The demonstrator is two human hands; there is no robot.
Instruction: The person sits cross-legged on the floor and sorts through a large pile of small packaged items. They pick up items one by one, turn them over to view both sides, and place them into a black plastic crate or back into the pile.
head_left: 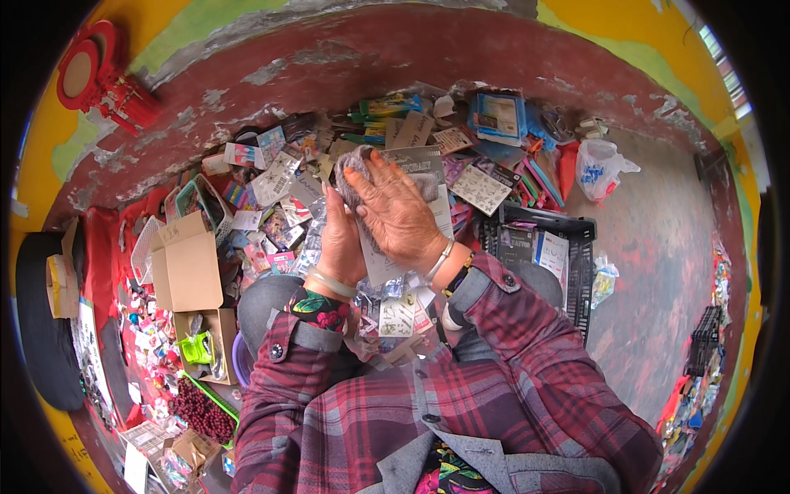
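Right hand (399, 210) is lying almost flat over a grey-purple cloth (350, 177), fingers nearly straight; cloth is bunching out past the fingertips and to the hand's right. How firmly I am gripping it is not showing. Left hand (340, 243) is standing upright just beside it, digits pointing away from me; its hold is hiding behind cloth and hand, so I cannot tell how far it is closing. Pale card (378, 263) is showing under the right hand, lower edge reaching toward my lap. Cloth and card are sitting ahead of my knees, before the pile (284, 177).

Edges: pile is running back to the foot of the red wall (411, 49). Left side is crowding: an open box (188, 267) is standing near my left knee, a basket (218, 218) behind it. Black crate (589, 272) is bordering my right knee. Room: floor (638, 280) is stretching away beyond the crate's right rim, a white bag (599, 169) resting at its far end.
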